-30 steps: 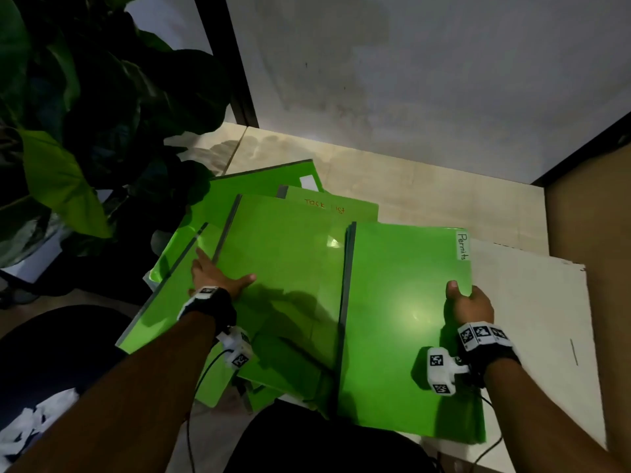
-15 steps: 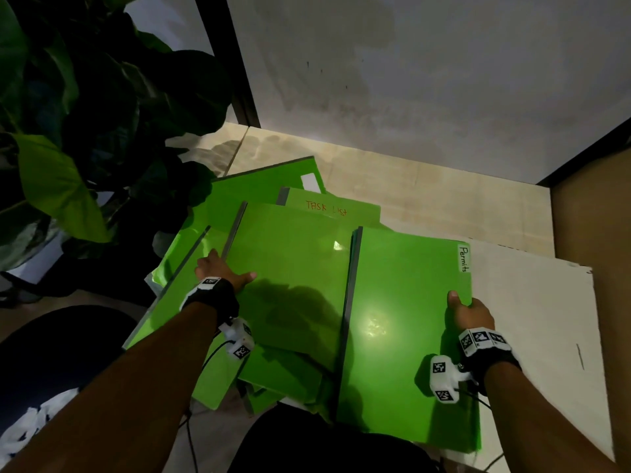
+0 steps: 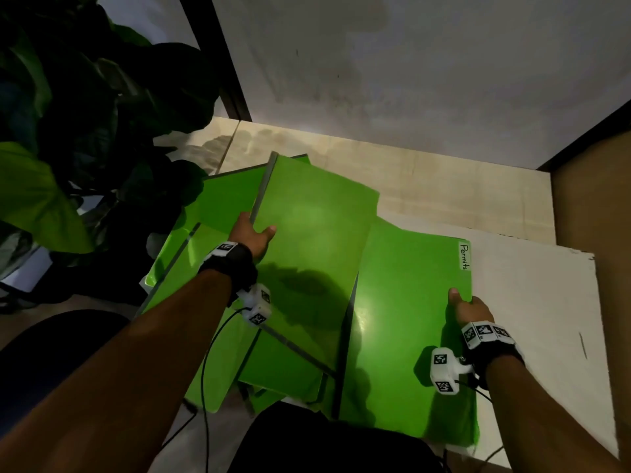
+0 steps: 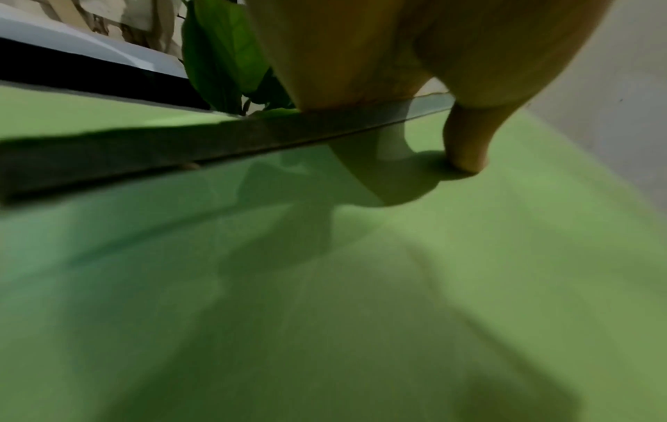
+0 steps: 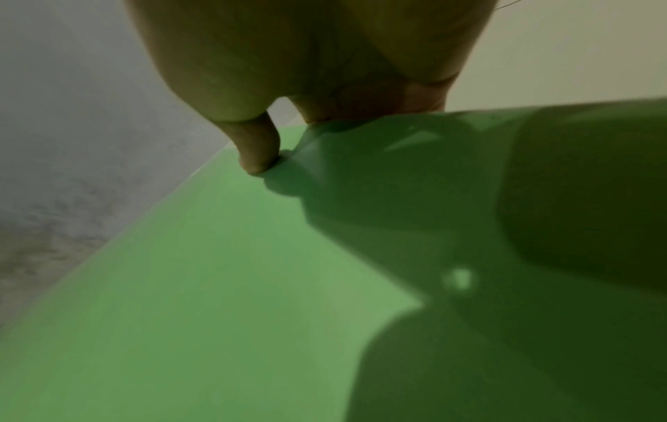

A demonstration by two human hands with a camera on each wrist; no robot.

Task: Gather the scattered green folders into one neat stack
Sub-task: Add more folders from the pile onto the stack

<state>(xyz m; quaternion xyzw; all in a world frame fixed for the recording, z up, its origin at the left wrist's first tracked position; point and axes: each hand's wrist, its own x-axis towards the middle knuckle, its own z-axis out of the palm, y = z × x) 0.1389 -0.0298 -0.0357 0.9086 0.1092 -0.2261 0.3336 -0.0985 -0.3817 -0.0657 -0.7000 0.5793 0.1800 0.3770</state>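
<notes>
Several green folders lie fanned over the wooden floor. My left hand (image 3: 254, 235) grips the grey spine edge of a middle folder (image 3: 314, 233), thumb on top and fingers beneath; that folder is tilted up over the others. In the left wrist view the thumb presses the green cover (image 4: 469, 257) beside the grey spine (image 4: 180, 154). My right hand (image 3: 466, 307) holds the right edge of the folder labelled "Permits" (image 3: 406, 322), thumb on top; the right wrist view shows the thumb on its cover (image 5: 216, 285). More folders (image 3: 222, 203) lie beneath at left.
A large-leafed plant (image 3: 68, 148) crowds the left side. A pale board (image 3: 539, 319) lies under the Permits folder at right. A grey wall (image 3: 409, 70) stands behind, and a brown panel (image 3: 594, 199) closes the right.
My left hand lifted the middle folder and carried it up and away, so it now covers the folder with orange writing. The right hand and Permits folder stayed nearly still.
</notes>
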